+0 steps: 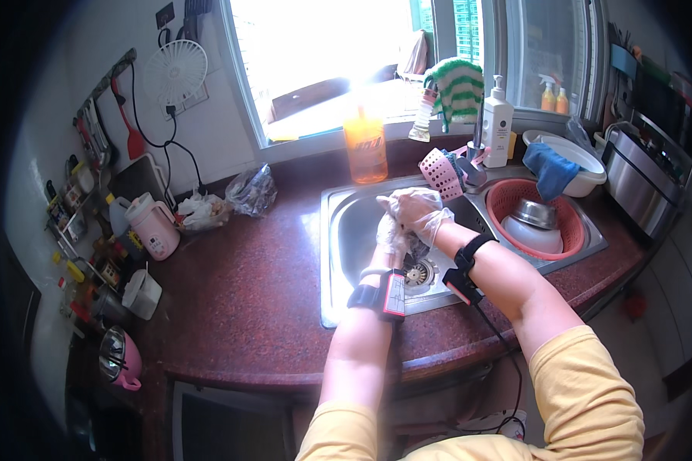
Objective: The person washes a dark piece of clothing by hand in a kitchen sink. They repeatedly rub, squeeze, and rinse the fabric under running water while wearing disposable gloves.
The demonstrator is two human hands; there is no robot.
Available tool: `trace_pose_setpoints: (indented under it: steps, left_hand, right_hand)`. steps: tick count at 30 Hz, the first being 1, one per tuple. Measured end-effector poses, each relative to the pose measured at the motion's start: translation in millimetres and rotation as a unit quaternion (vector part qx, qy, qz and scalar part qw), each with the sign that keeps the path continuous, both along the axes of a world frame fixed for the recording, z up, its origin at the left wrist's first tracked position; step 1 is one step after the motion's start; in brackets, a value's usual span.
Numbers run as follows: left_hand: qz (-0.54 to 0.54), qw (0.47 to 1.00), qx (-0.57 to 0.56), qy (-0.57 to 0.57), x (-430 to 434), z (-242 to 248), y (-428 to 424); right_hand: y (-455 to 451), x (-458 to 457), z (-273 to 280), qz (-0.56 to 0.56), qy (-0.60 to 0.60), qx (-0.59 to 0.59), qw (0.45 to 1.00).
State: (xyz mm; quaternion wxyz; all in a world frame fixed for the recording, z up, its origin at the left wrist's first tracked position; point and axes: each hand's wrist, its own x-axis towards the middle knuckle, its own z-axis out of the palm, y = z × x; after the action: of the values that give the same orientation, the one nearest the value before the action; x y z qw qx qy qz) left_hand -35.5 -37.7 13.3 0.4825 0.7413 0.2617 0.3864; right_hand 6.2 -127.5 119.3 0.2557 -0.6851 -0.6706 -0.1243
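Observation:
Both my hands wear thin clear plastic gloves and meet over the left basin of a stainless steel sink (352,253). My left hand (391,233) is lower, with its fingers mostly hidden behind the other hand. My right hand (416,208) bends over it with curled fingers and touches it. Something dark and crumpled (418,249) shows just below the hands; whether either hand holds it is unclear. Under them lies the round drain strainer (420,274). Behind my right hand, a pink perforated holder (442,173) hangs by the faucet (473,164).
An orange liquid bottle (367,151) and a white pump bottle (497,128) stand behind the sink. A red plastic basket (576,230) with bowls fills the right basin. Plastic bags (251,191) and a pink jug (153,226) stand left on the red countertop (248,299).

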Motion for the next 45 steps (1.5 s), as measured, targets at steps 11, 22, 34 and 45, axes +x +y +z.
trace_pose_setpoints:
  steps: [11,22,34,45]
  left_hand:
    - [-0.119,0.882,-0.289,-0.353,-2,4,11]
    - [-0.065,0.861,-0.355,-0.358,-10,1,-23]
    - [-0.072,0.88,-0.356,-0.304,-18,45,-57]
    - [-0.164,0.787,-0.431,-0.409,-2,10,-7]
  right_hand:
    - [30,90,-39,0.052,0.526,-0.116,0.841]
    - [5,1,-19,0.011,0.004,-0.036,0.999]
    - [2,9,-13,0.05,-0.064,0.078,0.994]
    - [-3,68,-3,0.105,0.221,-0.251,0.937]
